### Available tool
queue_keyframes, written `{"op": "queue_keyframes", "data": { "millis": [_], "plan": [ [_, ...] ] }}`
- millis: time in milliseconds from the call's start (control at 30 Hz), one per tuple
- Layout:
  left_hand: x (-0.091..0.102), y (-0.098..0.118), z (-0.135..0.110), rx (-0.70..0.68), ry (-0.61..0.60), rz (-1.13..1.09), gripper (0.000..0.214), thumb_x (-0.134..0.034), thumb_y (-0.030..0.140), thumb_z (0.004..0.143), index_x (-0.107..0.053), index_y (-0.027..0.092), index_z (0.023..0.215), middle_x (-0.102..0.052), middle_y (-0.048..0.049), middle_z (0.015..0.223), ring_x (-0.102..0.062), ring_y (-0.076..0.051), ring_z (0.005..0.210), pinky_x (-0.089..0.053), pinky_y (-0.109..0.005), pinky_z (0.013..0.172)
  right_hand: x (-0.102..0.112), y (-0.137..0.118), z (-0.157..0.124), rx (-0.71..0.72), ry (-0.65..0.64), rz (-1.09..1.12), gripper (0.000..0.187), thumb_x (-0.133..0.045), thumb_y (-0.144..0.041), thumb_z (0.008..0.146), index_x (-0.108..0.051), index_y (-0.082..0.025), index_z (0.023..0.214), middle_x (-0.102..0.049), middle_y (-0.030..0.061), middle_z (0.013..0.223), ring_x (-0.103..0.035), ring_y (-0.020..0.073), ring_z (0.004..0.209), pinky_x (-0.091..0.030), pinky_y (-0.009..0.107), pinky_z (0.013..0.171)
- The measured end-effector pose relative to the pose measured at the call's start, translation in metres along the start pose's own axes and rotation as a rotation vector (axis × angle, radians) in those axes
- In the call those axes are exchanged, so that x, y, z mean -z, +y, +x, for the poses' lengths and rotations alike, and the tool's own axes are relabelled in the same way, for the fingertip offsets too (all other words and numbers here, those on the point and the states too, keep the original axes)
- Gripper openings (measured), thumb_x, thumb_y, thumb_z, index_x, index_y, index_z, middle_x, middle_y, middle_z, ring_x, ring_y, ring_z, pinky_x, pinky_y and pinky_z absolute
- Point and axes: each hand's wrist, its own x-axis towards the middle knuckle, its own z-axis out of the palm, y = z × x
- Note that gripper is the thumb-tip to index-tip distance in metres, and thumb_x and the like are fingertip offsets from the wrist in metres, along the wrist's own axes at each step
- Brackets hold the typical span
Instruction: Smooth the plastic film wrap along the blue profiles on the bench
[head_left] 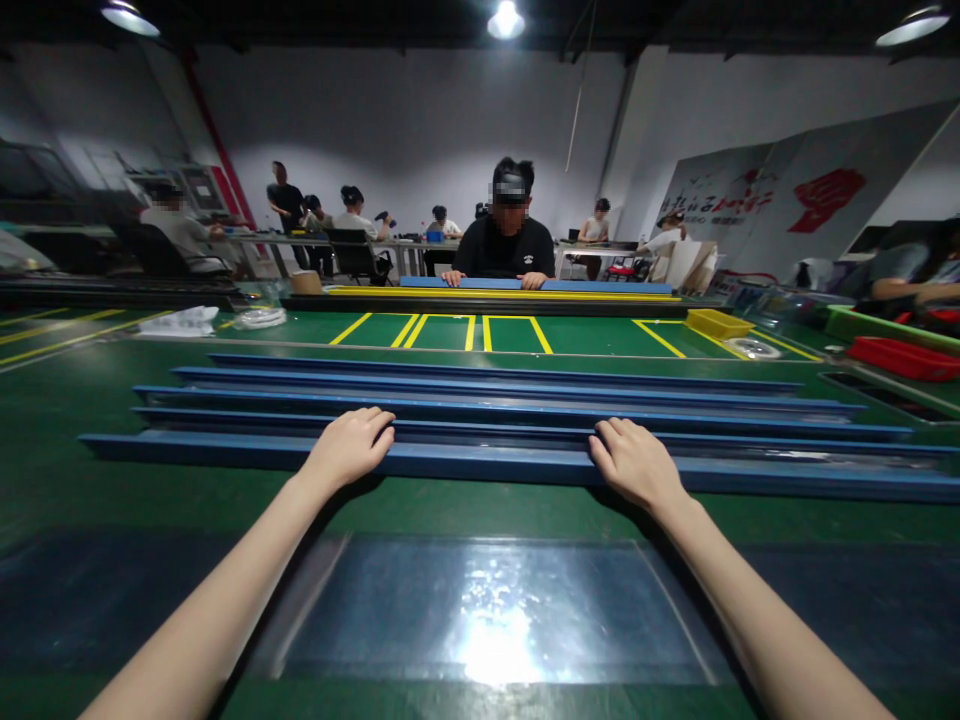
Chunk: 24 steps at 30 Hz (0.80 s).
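Several long blue bars lie side by side across the green table (pixel 90 400), running left to right. My left hand (pixel 351 445) rests on top of the nearest blue bar (pixel 487 463), fingers curled over its far edge. About a forearm's length to the right, my right hand (pixel 634 462) grips the same bar the same way. Both arms reach straight forward from the bottom of the view.
A shiny transparent sheet (pixel 487 610) lies on the table right in front of me. Across the table a person in black has both hands on another blue bar (pixel 536 285). A yellow tray (pixel 718 323) and red bin (pixel 904 357) sit at right, plastic bags (pixel 180 321) at left.
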Motion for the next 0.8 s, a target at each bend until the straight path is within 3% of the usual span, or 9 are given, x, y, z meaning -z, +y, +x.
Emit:
{"op": "queue_keyframes", "data": {
  "millis": [167,400,500,600,800],
  "plan": [
    [0.002,0.036,0.011,-0.065,-0.003,0.026,0.038,-0.026,0.030,0.087,-0.058,0.017,0.104,-0.063,-0.0069,0.101,-0.056,-0.021,0.092,-0.040,-0.033,0.080,0.002,-0.006,0.001,-0.014,0.047,0.007,0.031,-0.031,-0.026,0.086,-0.057,-0.015,0.074,-0.059,0.0076,0.068,-0.052,0.0184,0.067,-0.032,0.029,0.065],
    [0.005,0.155,0.045,-0.107,0.033,-0.094,0.034,-0.030,0.030,0.087,-0.059,0.014,0.095,-0.062,-0.0097,0.091,-0.055,-0.023,0.085,-0.038,-0.035,0.073,-0.001,-0.005,-0.002,-0.057,0.096,0.055,0.033,-0.031,-0.024,0.085,-0.062,-0.014,0.079,-0.061,0.0089,0.071,-0.054,0.0182,0.067,-0.034,0.029,0.064],
    [0.002,0.189,0.055,-0.116,0.097,-0.168,0.033,-0.031,0.030,0.087,-0.058,0.013,0.094,-0.062,-0.0103,0.092,-0.055,-0.023,0.086,-0.038,-0.036,0.075,-0.001,-0.005,-0.002,-0.050,0.088,0.073,0.034,-0.031,-0.024,0.085,-0.063,-0.013,0.081,-0.062,0.0091,0.073,-0.055,0.0183,0.069,-0.035,0.029,0.064],
    [0.000,0.197,0.058,-0.118,0.099,-0.176,0.033,-0.032,0.029,0.085,-0.059,0.011,0.087,-0.062,-0.0119,0.085,-0.055,-0.024,0.082,-0.038,-0.036,0.072,0.000,-0.004,-0.002,-0.047,0.092,0.075,0.034,-0.031,-0.024,0.085,-0.063,-0.013,0.083,-0.063,0.0091,0.075,-0.056,0.0184,0.071,-0.036,0.029,0.065],
    [0.001,0.189,0.058,-0.138,0.094,-0.172,0.035,-0.031,0.029,0.085,-0.060,0.009,0.086,-0.063,-0.0135,0.082,-0.057,-0.024,0.081,-0.039,-0.036,0.071,0.001,-0.002,-0.004,-0.027,0.094,0.090,0.035,-0.031,-0.026,0.087,-0.063,-0.013,0.089,-0.065,0.0086,0.081,-0.057,0.0181,0.076,-0.037,0.028,0.069]
  ]
}}
